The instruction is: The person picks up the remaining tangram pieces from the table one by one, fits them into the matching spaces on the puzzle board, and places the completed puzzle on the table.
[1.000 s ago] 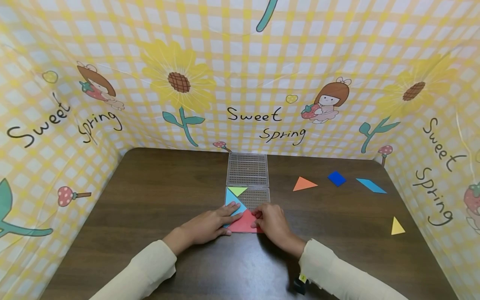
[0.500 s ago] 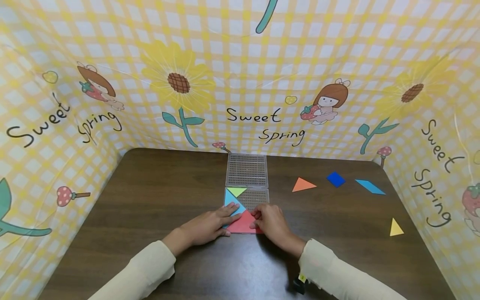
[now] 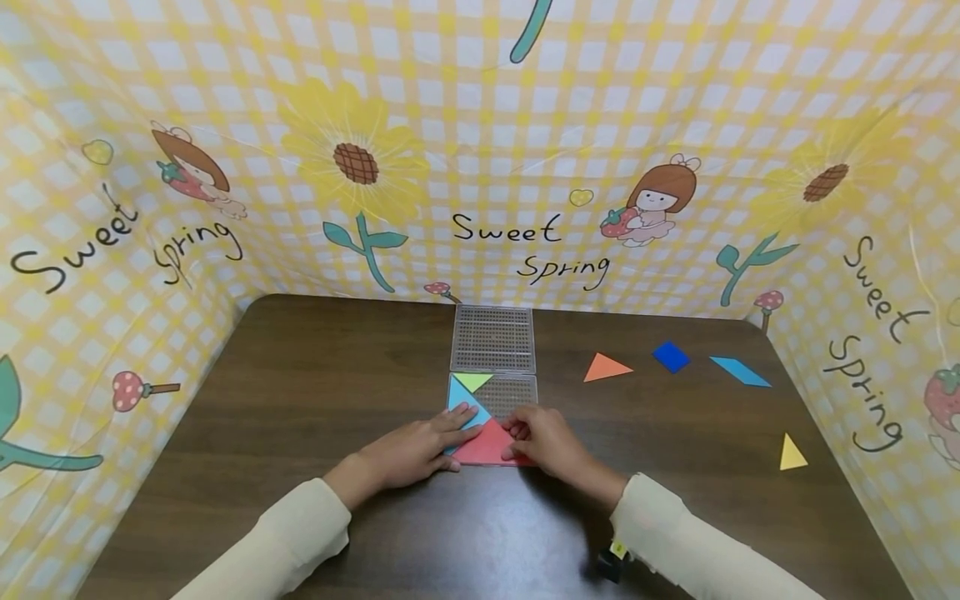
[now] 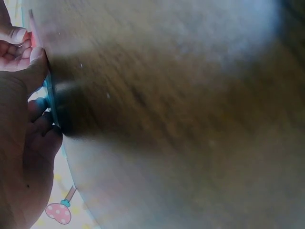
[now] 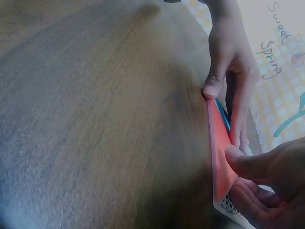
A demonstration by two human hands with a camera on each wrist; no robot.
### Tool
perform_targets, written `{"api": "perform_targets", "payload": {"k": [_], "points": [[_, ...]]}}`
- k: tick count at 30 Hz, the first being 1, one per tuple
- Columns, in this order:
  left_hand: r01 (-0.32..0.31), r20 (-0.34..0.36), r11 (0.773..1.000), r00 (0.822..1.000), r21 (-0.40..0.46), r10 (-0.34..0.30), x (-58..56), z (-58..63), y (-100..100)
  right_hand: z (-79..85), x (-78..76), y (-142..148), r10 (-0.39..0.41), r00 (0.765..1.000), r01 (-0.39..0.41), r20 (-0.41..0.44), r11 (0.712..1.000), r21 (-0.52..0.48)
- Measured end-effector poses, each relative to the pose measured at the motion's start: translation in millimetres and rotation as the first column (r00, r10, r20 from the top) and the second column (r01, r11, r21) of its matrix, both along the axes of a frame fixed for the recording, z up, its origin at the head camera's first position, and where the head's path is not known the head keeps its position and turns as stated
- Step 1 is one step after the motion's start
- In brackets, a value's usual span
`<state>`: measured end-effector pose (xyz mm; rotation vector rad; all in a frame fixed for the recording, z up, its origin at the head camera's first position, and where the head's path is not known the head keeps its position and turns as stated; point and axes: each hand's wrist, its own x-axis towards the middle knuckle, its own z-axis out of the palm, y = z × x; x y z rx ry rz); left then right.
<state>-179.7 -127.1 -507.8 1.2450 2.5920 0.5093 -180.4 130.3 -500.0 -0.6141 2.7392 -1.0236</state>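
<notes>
In the head view, a large red triangle [image 3: 483, 445] and a large light-blue triangle [image 3: 463, 397] lie in the near half of a clear, perforated flat case [image 3: 516, 392], with a small green triangle [image 3: 475, 381] at its far left corner. My left hand [image 3: 411, 451] rests on the blue triangle with fingers stretched out, its thumb by the case's front edge. My right hand [image 3: 546, 437] holds the red triangle's right side: in the right wrist view the thumb lies on the red face [image 5: 220, 155] and the other fingers curl at its edge. Part of the blue triangle is hidden by the left fingers.
The case's other half [image 3: 492, 339] lies flat behind. To the right on the wooden table are an orange triangle [image 3: 606, 368], a dark-blue square [image 3: 671, 357], a blue parallelogram [image 3: 740, 372] and a yellow triangle [image 3: 792, 452]. Checked cloth [image 3: 420, 108] surrounds the back and sides.
My right wrist and sleeve have shifted slightly to the right, while the fingers stay at the red triangle. The left hand and the pieces stay where they were.
</notes>
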Motion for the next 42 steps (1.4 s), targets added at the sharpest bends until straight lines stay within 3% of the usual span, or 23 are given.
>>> {"api": "perform_targets", "payload": {"k": [6, 11, 17, 24, 32, 42], "points": [[0.006, -0.004, 1.0, 1.0, 0.0, -0.006, 0.6, 0.2, 0.2, 4.0, -2.6, 9.3, 0.029, 0.999, -0.029, -0.016, 0.999, -0.012], [0.016, -0.017, 1.0, 1.0, -0.002, -0.016, 1.1, 0.9, 0.5, 14.8, -17.0, 36.9, 0.016, 0.993, -0.016, -0.113, 1.0, -0.002], [0.019, -0.037, 1.0, 0.999, -0.006, -0.019, 1.6, -0.2, 0.2, 36.4, -44.0, 92.7, -0.066, 0.976, 0.086, -0.208, 0.992, 0.089], [0.017, -0.042, 1.0, 0.999, -0.004, -0.017, 1.6, 0.6, -0.2, 59.0, -63.4, 159.7, -0.17, 0.96, 0.222, -0.224, 0.946, 0.235], [0.017, -0.028, 1.0, 0.999, 0.006, -0.017, 1.0, -0.6, -1.5, 59.6, -76.8, 204.4, -0.224, 0.946, 0.285, -0.233, 0.919, 0.274], [0.021, -0.023, 1.0, 1.0, 0.01, -0.02, 1.8, 0.9, -1.1, 63.1, -84.8, 240.2, -0.227, 0.942, 0.297, -0.248, 0.909, 0.292]]}}
